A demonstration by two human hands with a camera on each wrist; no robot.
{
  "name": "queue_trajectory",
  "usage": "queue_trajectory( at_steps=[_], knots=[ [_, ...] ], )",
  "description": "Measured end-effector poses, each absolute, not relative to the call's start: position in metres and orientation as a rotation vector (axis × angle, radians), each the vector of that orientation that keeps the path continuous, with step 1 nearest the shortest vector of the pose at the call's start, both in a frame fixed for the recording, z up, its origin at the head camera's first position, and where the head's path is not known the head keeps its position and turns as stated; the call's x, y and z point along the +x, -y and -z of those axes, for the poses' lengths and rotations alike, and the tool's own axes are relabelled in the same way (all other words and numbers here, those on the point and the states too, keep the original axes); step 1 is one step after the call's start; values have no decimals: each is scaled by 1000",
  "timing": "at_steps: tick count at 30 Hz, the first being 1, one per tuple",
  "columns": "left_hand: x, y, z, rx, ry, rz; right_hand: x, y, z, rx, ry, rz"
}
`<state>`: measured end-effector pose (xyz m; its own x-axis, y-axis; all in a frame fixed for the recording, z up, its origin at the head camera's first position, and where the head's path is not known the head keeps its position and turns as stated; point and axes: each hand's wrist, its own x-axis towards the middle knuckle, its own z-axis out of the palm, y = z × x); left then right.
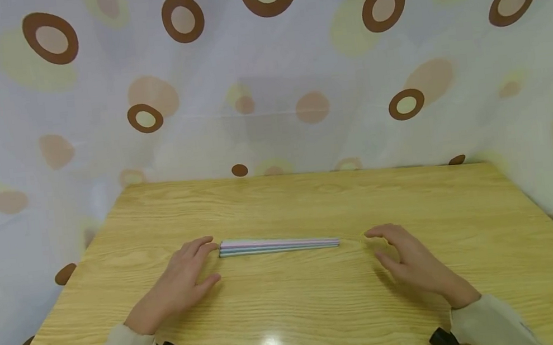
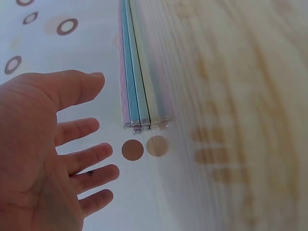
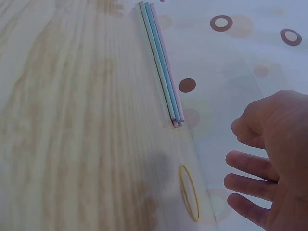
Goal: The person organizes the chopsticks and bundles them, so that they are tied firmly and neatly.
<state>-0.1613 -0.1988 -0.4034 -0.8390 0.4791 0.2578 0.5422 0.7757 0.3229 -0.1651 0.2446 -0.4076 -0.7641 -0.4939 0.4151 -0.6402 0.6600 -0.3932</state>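
Flanking straw bundle point(image 1: 279, 245): left hand point(image 1: 183, 283) at end, right hand point(image 1: 409, 262) apart; fingers spread, table point(image 1: 310, 202).

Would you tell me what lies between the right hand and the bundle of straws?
A yellow rubber band on the table, clearest in the right wrist view.

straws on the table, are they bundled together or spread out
Bundled together. The straws lie flat in one tight parallel stack with ends flush. The rubber band lies loose on the table, not around them.
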Motion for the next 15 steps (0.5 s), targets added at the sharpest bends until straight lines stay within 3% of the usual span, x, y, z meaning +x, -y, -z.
queue_trajectory(
  at_steps=[15],
  knots=[
    [-172, 195, 402, -834, 2805, 608, -180, -234, 399, 904, 2637, -904]
  ],
)
